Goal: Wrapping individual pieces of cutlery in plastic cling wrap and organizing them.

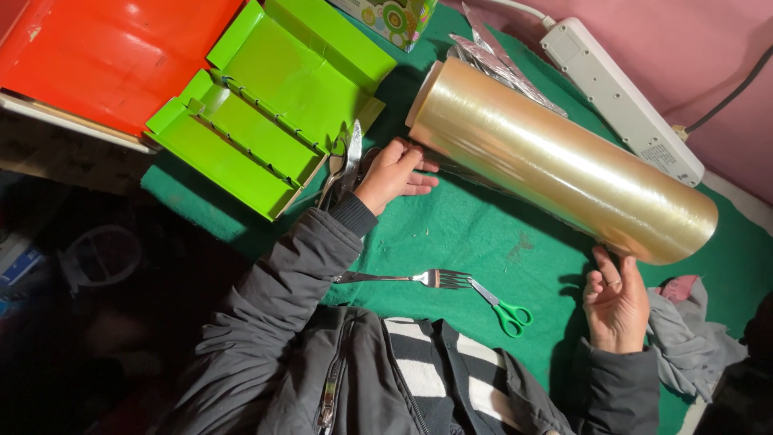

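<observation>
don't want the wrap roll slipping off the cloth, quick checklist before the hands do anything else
1. Left hand at one end of the cling film roll: ok, fingers touch the near end.
2. Right hand at the other end: ok, open palm beside or under it; exact contact cannot tell.
3. Roll resting on the green cloth: cannot tell, it may be partly lifted.
4. Fork and green-handled scissors out of the way: ok, they lie nearer the body, apart from the roll.
5. Power strip behind the roll: not ok, close to it.
</observation>
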